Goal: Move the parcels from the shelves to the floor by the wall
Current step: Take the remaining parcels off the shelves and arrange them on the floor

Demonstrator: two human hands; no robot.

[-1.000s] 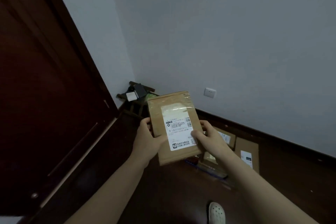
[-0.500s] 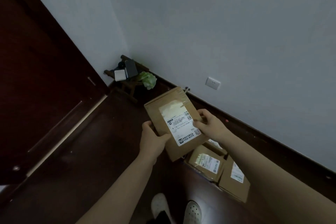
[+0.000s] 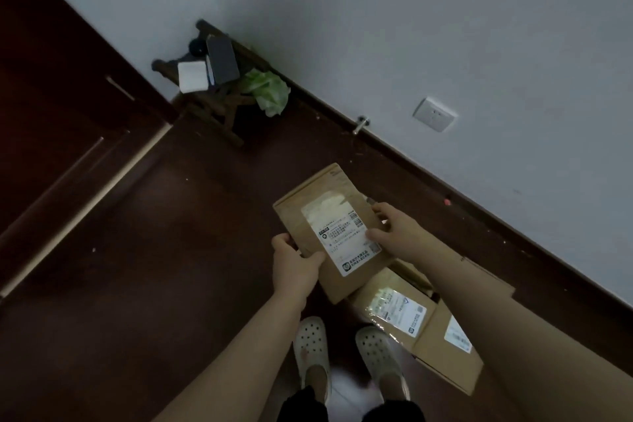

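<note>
One small wooden stool [image 3: 219, 106] stands in the corner, up and left of the flat cardboard parcel [image 3: 337, 233], which is held label-up above the dark floor [image 3: 164, 250]. The left hand [image 3: 294, 267] has its fingers clamped on the parcel's lower left edge, and the right hand [image 3: 399, 233] clamps its right edge. Below and right of it, a tape-wrapped parcel [image 3: 394, 313] and a plain parcel [image 3: 445, 363] lie on the floor near the wall [image 3: 411, 27].

Both bare forearms reach forward and down, converging a little. The left hand [image 3: 295, 265] grips the parcel [image 3: 310, 207] at its left edge, thumb lying across the top face, fingers hidden beneath. The right hand [image 3: 399, 233] holds the right edge, thumb pressed on the top face, fingers curled round the edge. The two hands are apart, wrists roughly straight.
</note>
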